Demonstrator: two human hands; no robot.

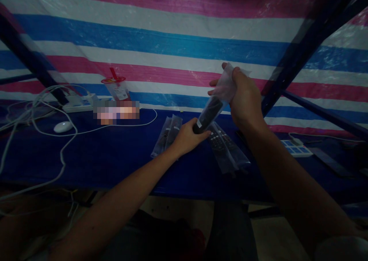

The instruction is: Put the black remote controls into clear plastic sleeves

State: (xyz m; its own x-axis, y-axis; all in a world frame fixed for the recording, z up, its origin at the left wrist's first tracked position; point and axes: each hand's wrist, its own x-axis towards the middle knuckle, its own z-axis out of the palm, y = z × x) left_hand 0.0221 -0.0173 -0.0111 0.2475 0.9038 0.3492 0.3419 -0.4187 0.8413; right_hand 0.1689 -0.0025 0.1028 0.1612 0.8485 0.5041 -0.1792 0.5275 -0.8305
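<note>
A dark remote control is held up at a slant above the table, partly inside a clear plastic sleeve. My left hand is closed around its lower end. At the upper end, my right hand pinches the sleeve between thumb and fingers, some fingers showing behind the film. Bagged remote controls with rows of buttons lie on the table below my right hand. More sleeved items, dark inside, lie just left of my left hand; their kind is hard to make out.
The blue table backs onto a striped sheet. At left are tangled white cables, a white mouse, a power strip and a cup with a red straw. Another power strip and a dark flat object lie right.
</note>
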